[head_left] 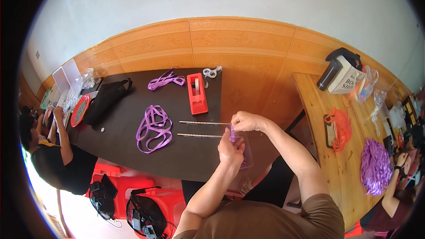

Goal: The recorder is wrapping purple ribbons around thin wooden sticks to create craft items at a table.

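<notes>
Two thin, pale rods with twisted-looking ends, an upper rod [203,122] and a lower rod [199,136], lie parallel over the right end of the dark table [186,163]. At their right ends, a short piece of purple ribbon [232,133] runs between my hands. My right hand [249,121] pinches its upper part beside the upper rod. Below, my left hand [231,149] is closed on the ribbon's lower part, next to the lower rod. Whether the ribbon loops around the rods is too small to tell. Under my hands, a clear plastic bin [249,161] is partly hidden.
A loose purple ribbon pile [154,129], a ribbon bundle [166,80], a red tape dispenser [196,94] and tape rolls [211,72] lie on the dark table. A black bag [108,99] is farther left. People sit at both sides. The wooden table [345,186] holds a large ribbon heap [375,167].
</notes>
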### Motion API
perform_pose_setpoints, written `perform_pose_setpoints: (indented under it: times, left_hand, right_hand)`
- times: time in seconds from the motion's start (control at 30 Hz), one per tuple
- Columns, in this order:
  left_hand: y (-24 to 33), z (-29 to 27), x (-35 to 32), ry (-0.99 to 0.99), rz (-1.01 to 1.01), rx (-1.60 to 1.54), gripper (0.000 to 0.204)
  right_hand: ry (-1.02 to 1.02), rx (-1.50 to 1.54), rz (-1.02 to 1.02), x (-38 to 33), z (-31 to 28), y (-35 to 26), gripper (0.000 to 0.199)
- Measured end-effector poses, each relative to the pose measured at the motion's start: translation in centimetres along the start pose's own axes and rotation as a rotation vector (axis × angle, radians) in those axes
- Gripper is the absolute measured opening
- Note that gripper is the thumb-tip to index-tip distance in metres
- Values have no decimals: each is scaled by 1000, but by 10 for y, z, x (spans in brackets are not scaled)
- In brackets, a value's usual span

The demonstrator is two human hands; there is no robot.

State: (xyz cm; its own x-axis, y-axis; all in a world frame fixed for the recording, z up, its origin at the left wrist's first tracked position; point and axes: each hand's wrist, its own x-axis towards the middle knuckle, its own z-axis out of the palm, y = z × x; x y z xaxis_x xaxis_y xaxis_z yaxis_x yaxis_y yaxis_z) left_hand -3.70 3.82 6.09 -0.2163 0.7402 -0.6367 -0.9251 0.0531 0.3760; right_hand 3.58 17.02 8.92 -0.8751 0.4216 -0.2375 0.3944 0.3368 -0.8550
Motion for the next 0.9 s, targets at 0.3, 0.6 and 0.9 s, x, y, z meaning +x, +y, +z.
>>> perform_pose_setpoints:
  times: [0.3,0.6,0.9]
  left_hand:
    - [-5,11,8,192,48,89,18]
    - [-6,11,9,208,68,123,16]
    - [-7,12,7,191,89,149,17]
  right_hand:
    - [69,75,-38,-2,2,-5,11]
    - [53,-5,21,-21,-11,-6,30]
    - [257,250,103,-44,-5,15,35]
